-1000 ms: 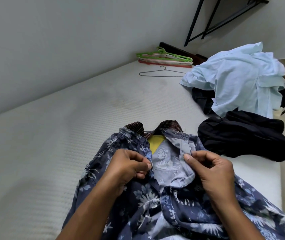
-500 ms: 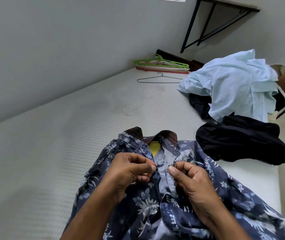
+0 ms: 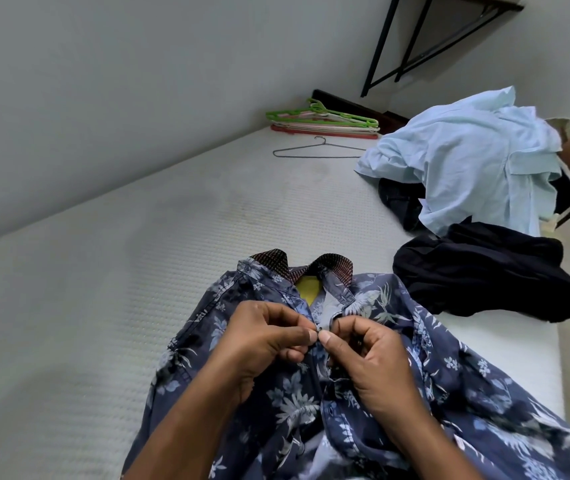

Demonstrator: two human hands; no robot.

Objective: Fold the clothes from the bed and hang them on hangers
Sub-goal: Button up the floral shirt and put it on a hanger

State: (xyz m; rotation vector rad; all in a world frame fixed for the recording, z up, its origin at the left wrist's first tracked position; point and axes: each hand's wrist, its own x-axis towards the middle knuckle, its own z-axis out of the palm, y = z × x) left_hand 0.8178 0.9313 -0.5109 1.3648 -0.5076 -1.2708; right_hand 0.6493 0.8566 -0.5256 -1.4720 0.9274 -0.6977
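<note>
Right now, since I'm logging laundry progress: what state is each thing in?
Navy floral shirt: spread on bed, collar unbuttoned.
Left hand: pinching the shirt.
Right hand: pinching the shirt.
Pale blue shirt: crumpled.
Black garment: crumpled.
Grey wire hanger: lying bare.
Green plastic hangers: stacked, bare.

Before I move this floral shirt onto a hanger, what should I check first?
1. Grip on the front edges: ok, left hand and right hand pinch the floral shirt closed below the neck.
2. Button fastened: cannot tell, the fingers cover it.
3. Collar folded down: not ok, it is turned up.
4. Hanger free: ok, a wire hanger lies bare on the bed.
</note>
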